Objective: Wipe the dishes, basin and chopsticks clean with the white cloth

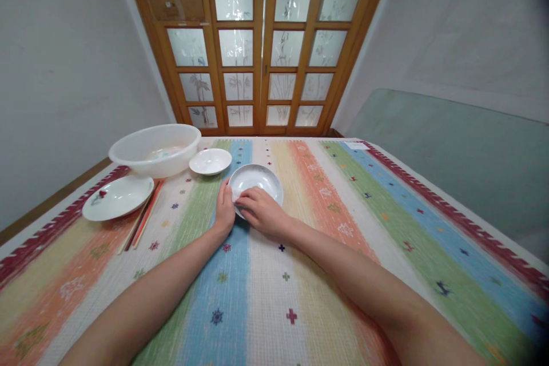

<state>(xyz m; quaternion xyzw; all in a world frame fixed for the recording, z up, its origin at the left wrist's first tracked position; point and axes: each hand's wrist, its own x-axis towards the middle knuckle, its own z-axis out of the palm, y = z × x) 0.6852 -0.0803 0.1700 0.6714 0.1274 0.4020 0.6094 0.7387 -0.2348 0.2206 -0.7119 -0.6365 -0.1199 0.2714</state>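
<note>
A shallow white plate (261, 176) with a greyish rim is tilted a little above the striped tablecloth, near the middle of the table. My left hand (225, 206) grips its left edge, the thumb along the rim. Over the plate's lower left part lies my right hand (263, 211), its fingers curled together against the inner surface. Something whitish shows at those fingertips, too small and covered to name. Just beyond my left hand, a small white bowl (210, 161) stands on the cloth.
A large translucent white basin (155, 151) stands at the back left. In front of it are a white dish (118, 199) with a red flower and several chopsticks (143, 217). A tablecloth (266, 297) covers the table; wooden glazed doors (261, 46) are behind.
</note>
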